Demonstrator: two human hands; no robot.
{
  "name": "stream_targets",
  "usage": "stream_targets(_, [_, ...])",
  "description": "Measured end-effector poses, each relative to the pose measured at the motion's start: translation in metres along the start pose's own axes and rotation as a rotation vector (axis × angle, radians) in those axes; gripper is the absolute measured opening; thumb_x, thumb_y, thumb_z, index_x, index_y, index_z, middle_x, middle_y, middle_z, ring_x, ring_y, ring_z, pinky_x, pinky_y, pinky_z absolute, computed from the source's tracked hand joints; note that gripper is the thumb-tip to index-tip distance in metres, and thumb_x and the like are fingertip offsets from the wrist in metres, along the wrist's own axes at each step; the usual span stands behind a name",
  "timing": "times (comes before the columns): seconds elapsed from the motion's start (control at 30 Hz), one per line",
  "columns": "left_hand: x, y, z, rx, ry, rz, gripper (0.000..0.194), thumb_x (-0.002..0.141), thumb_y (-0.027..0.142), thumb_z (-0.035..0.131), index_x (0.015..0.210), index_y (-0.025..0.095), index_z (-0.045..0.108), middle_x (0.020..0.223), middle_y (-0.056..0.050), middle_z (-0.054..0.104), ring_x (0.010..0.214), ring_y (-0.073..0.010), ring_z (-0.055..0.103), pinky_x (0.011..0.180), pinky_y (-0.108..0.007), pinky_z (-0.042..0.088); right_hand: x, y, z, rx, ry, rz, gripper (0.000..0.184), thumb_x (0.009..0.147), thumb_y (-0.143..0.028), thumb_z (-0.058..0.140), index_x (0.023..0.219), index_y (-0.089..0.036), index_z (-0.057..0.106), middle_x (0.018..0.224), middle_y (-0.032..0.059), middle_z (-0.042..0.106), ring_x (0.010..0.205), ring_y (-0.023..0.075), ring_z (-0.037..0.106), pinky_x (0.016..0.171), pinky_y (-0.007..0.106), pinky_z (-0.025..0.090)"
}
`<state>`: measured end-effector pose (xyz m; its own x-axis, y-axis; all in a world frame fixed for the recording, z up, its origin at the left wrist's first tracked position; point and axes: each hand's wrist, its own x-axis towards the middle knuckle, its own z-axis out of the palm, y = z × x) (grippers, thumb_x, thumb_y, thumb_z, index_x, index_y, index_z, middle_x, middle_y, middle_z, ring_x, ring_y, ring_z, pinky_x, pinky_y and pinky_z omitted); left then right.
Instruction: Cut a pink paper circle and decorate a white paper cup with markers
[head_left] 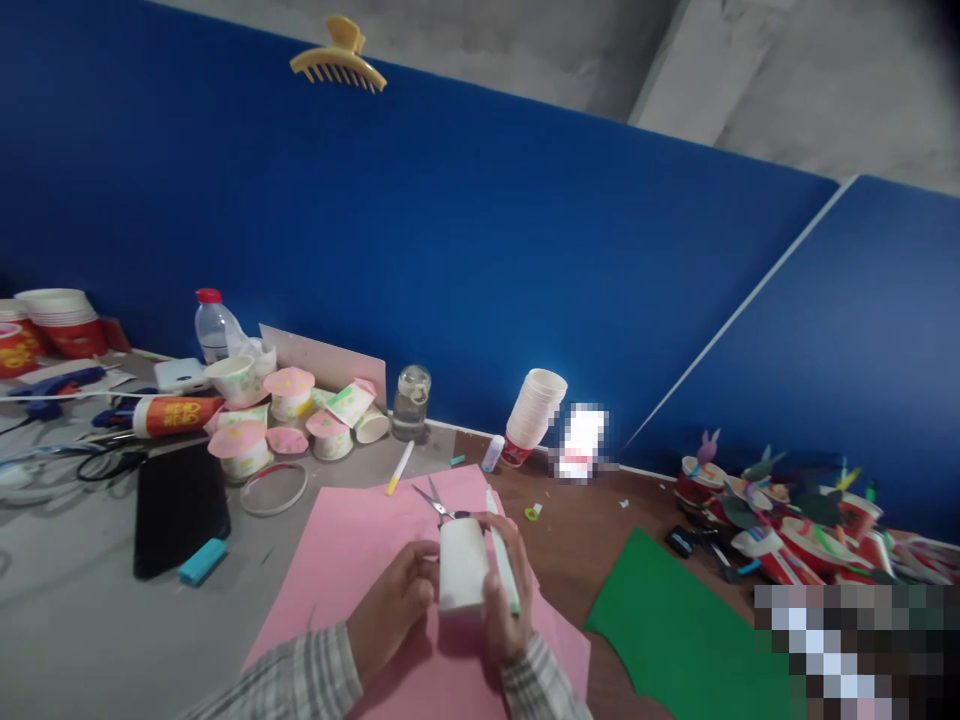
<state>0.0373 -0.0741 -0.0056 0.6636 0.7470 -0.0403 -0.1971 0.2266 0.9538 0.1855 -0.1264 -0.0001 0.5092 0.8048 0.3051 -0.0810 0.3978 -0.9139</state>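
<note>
A white paper cup [463, 565] is held above a sheet of pink paper [390, 640]. My right hand [511, 590] wraps its right side, fingers behind and thumb in front. Along that palm lies a slim white pen [501, 560] with a green end. My left hand [401, 600] is curled, its fingertips closed at the cup's left edge. Just beyond the cup, scissors [439, 503] rest with blades spread on the pink paper, their handles partly hidden. A white marker with a yellow end [400, 468] lies at the paper's far edge.
Stacked white cups [534, 410] and a glue stick [493, 453] stand by the blue partition [480, 250]. Left are a glass jar [412, 402], pink-topped cup pieces [240, 450], and a black tablet [182, 510]. Right are green paper [667, 620] and several cup crafts [810, 530].
</note>
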Motion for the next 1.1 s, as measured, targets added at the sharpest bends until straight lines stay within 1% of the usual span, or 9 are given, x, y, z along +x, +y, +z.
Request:
stream_targets(0.1, [0.001, -0.003, 0.002, -0.071, -0.039, 0.059, 0.054, 0.054, 0.056, 0.071, 0.098, 0.027, 0.055, 0.077, -0.001, 0.064, 0.067, -0.0219, 0.058, 0.061, -0.034, 0.047, -0.006, -0.01, 0.001, -0.182, -0.159, -0.16, 0.06, 0.041, -0.014, 0.077, 0.094, -0.041, 0.069, 0.099, -0.0001, 0.07, 0.107, 0.0427, 0.049, 0.1, 0.058, 0.024])
stream_targets(0.17, [0.002, -0.007, 0.003, -0.135, -0.066, 0.059, 0.054, 0.055, 0.051, 0.074, 0.099, 0.027, 0.055, 0.081, -0.002, 0.065, 0.076, -0.0256, 0.059, 0.066, -0.038, 0.049, -0.008, -0.013, 0.002, -0.247, -0.271, -0.213, 0.068, 0.04, -0.011, 0.077, 0.099, -0.044, 0.067, 0.102, -0.0015, 0.07, 0.106, 0.0429, 0.049, 0.102, 0.06, 0.017])
stream_targets(0.27, [0.002, -0.009, 0.003, -0.233, -0.084, 0.032, 0.054, 0.053, 0.04, 0.079, 0.099, 0.026, 0.056, 0.082, -0.003, 0.066, 0.076, -0.0265, 0.06, 0.069, -0.039, 0.05, -0.01, -0.014, 0.004, -0.255, -0.341, -0.248, 0.071, 0.045, -0.018, 0.076, 0.11, -0.043, 0.06, 0.114, -0.0013, 0.065, 0.11, 0.0415, 0.047, 0.101, 0.058, 0.02])
stream_targets(0.37, [-0.001, 0.0, 0.004, -0.305, -0.079, -0.059, 0.049, 0.054, 0.037, 0.079, 0.097, 0.022, 0.059, 0.074, -0.004, 0.066, 0.06, -0.0222, 0.061, 0.053, -0.032, 0.049, -0.011, -0.015, 0.007, -0.178, -0.29, -0.151, 0.054, 0.06, -0.033, 0.065, 0.114, -0.036, 0.059, 0.118, 0.0024, 0.062, 0.11, 0.0389, 0.048, 0.097, 0.054, 0.031])
stream_targets(0.47, [-0.005, 0.014, 0.007, -0.357, -0.167, -0.19, 0.048, 0.056, 0.037, 0.077, 0.098, 0.019, 0.06, 0.054, 0.0, 0.062, 0.034, -0.0116, 0.047, 0.032, -0.022, 0.035, -0.011, -0.011, 0.011, -0.023, -0.206, -0.02, 0.044, 0.069, -0.048, 0.051, 0.109, -0.031, 0.061, 0.108, 0.0062, 0.065, 0.1, 0.0379, 0.055, 0.085, 0.052, 0.043])
stream_targets(0.6, [-0.008, 0.029, 0.012, -0.453, -0.245, -0.214, 0.055, 0.052, 0.032, 0.081, 0.102, 0.019, 0.061, 0.062, -0.002, 0.065, 0.04, -0.0117, 0.051, 0.035, -0.021, 0.035, -0.011, -0.003, 0.016, 0.167, -0.171, 0.122, 0.044, 0.073, -0.054, 0.042, 0.106, -0.031, 0.06, 0.095, 0.007, 0.07, 0.078, 0.0344, 0.064, 0.064, 0.046, 0.051])
stream_targets(0.83, [-0.004, 0.026, 0.012, -0.399, -0.197, -0.2, 0.048, 0.052, 0.029, 0.082, 0.094, 0.017, 0.064, 0.054, 0.003, 0.06, 0.032, -0.0055, 0.038, 0.031, -0.017, 0.027, -0.011, -0.017, 0.008, -0.329, -0.224, -0.197, 0.043, 0.076, -0.049, 0.042, 0.103, -0.024, 0.063, 0.096, 0.0075, 0.067, 0.085, 0.0336, 0.061, 0.074, 0.042, 0.047])
stream_targets(1.0, [-0.002, 0.019, 0.012, -0.44, -0.133, -0.177, 0.043, 0.051, 0.033, 0.082, 0.088, 0.018, 0.065, 0.053, 0.001, 0.061, 0.044, -0.015, 0.054, 0.044, -0.024, 0.043, -0.011, -0.022, 0.01, -0.315, -0.299, -0.192, 0.043, 0.075, -0.045, 0.047, 0.109, -0.023, 0.062, 0.101, 0.0083, 0.066, 0.09, 0.0346, 0.06, 0.077, 0.043, 0.046])
stream_targets(1.1, [-0.001, 0.017, 0.01, -0.408, -0.078, -0.199, 0.041, 0.049, 0.031, 0.083, 0.083, 0.018, 0.065, 0.054, 0.001, 0.061, 0.045, -0.0151, 0.055, 0.044, -0.024, 0.044, -0.006, -0.019, 0.012, -0.232, -0.168, -0.204, 0.045, 0.071, -0.043, 0.053, 0.112, -0.023, 0.059, 0.107, 0.0098, 0.064, 0.098, 0.0357, 0.056, 0.085, 0.047, 0.042])
